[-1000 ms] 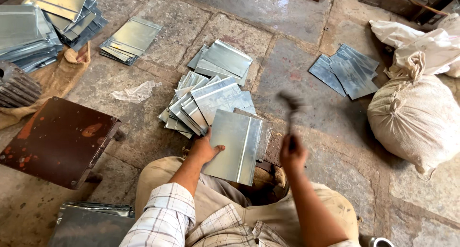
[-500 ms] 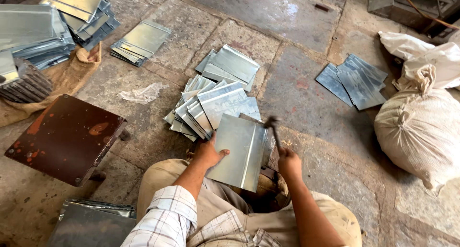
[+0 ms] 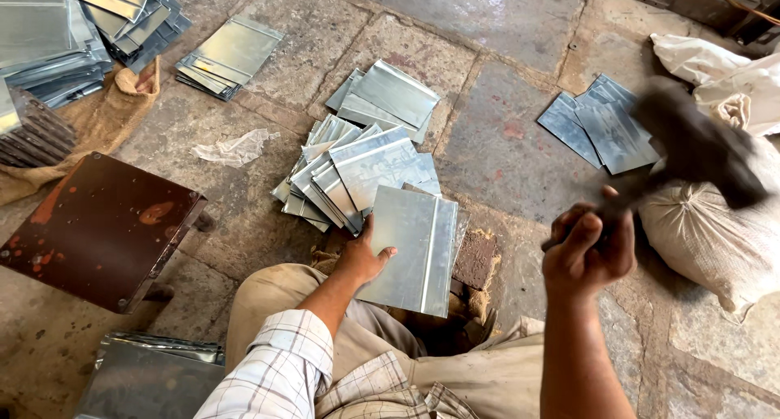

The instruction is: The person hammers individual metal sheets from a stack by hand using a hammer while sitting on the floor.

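Note:
A shiny metal sheet (image 3: 414,248) with a raised seam down its length lies over a block in front of my knees. My left hand (image 3: 362,257) presses flat on the sheet's left edge, fingers spread. My right hand (image 3: 587,248) is raised at the right and grips the handle of a dark hammer (image 3: 691,147), whose head is blurred in the air above the white sack. Just beyond the sheet lies a fanned pile of similar metal sheets (image 3: 357,171).
A rusty brown plate (image 3: 89,224) sits at the left. More stacks of sheets (image 3: 227,53) lie at the far left and a few at the right (image 3: 597,127). White sacks (image 3: 715,224) stand at the right. A folded sheet (image 3: 150,374) lies by my left knee.
My right hand has swung the hammer up from the sheet and out to the right. The left hand has stayed on the sheet.

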